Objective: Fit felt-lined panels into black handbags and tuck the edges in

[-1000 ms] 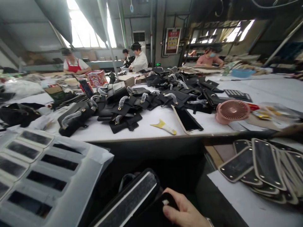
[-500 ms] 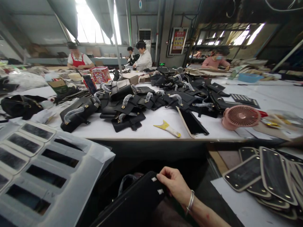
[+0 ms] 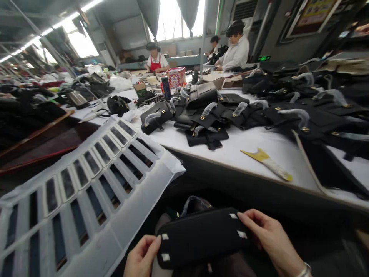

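Note:
A black handbag (image 3: 201,238) lies across my lap with its flat oblong base turned toward me. Small white tabs show near the four corners of that base. Its plastic-wrapped handle (image 3: 193,204) sticks out on the far side. My left hand (image 3: 141,256) pinches the left end between thumb and fingers. At the right end my right hand (image 3: 266,234), with a silver bangle on the wrist, grips the upper corner the same way. The fingers behind the bag are partly hidden.
Left of me stands a pale slotted rack (image 3: 121,215) bearing several grey-rimmed dark panels (image 3: 92,162). Across the white table (image 3: 236,165) lie many black handbags (image 3: 209,115), a yellow-ended scraper-like tool (image 3: 268,163) and a beige-edged black piece (image 3: 331,165). Several people work farther back.
My view has swung left. My left hand has come into sight on the handbag's left end. The bag now lies more level, its base facing me; my right hand stays on its right end.

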Tool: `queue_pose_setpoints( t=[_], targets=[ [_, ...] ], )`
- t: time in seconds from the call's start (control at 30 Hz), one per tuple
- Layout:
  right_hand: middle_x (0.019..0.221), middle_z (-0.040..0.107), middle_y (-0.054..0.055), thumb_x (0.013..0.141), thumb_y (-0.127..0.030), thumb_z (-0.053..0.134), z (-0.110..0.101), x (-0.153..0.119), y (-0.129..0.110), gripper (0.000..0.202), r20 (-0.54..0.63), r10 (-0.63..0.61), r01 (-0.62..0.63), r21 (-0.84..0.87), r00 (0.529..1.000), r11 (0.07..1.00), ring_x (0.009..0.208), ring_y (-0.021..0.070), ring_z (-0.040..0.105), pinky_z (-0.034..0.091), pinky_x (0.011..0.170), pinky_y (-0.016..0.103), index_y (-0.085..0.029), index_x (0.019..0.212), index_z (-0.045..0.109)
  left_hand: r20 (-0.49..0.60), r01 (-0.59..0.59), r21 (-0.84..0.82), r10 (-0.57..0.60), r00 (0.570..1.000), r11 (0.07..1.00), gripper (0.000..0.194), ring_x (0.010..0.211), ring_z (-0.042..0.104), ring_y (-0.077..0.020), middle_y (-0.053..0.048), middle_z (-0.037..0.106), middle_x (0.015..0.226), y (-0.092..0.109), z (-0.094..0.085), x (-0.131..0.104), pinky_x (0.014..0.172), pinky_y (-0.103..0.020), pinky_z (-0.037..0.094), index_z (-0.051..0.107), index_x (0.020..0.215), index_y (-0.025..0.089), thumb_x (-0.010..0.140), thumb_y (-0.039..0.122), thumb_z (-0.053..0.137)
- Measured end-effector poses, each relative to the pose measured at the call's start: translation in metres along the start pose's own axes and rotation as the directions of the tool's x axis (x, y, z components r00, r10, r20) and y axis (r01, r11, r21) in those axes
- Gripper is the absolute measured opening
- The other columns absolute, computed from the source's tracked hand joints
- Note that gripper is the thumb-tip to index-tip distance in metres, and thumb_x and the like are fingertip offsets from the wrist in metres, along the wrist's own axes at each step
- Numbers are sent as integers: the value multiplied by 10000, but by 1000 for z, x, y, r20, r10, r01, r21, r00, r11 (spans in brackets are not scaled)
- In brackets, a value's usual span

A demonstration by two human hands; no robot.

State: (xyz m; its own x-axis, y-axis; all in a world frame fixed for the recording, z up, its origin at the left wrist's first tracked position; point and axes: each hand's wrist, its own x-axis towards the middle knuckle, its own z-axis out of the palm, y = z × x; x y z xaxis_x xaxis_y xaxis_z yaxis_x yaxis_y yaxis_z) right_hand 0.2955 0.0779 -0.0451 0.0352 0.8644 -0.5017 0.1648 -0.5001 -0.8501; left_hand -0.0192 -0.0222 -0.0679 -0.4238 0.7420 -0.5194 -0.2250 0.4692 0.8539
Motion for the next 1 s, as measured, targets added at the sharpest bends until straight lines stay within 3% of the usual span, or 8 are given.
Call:
queue_pose_setpoints(
  t=[0.17,0.37,0.57,0.73,1.0],
  targets=[
    [610,488,-17,692,-709,688,-8,7,14,560,20,38,-37,-52,999,998,535,99,345,288,462,221,-151,738,681,-31,-11,-82,8,999,997,592,551,491,-113,3,583,562,2,5,-3,564,-218,386,639,630,119,503,658,847],
    [656,513,6,665,-732,688,-10,2,7,565,24,29,-28,-43,999,999,574,124,373,347,477,226,-168,698,693,-14,62,-126,-64,998,990,576,517,410,-82,43,517,541,11,9,-12,547,-207,356,617,641,138,514,651,845],
    [638,468,-13,689,-724,674,-1,-3,2,564,-38,20,-21,-34,999,999,554,103,322,284,477,211,-160,697,675,-17,40,-127,-43,999,991,565,522,423,-94,27,531,544,5,7,-5,537,-214,357,615,625,133,515,633,852],
    [639,490,-2,663,-728,692,-8,5,9,569,32,72,-70,-57,997,996,562,118,344,304,478,231,-160,691,681,-17,31,-126,-34,999,992,566,539,462,-106,9,552,558,-2,5,0,542,-218,360,633,625,122,522,634,851],
    [596,474,-20,667,-691,718,-3,2,4,547,-17,58,-58,7,998,998,544,102,333,257,483,229,-151,667,630,-14,100,-134,-103,995,986,565,529,473,-100,21,558,544,1,5,-4,534,-203,374,635,631,133,501,633,862]
  ],
)
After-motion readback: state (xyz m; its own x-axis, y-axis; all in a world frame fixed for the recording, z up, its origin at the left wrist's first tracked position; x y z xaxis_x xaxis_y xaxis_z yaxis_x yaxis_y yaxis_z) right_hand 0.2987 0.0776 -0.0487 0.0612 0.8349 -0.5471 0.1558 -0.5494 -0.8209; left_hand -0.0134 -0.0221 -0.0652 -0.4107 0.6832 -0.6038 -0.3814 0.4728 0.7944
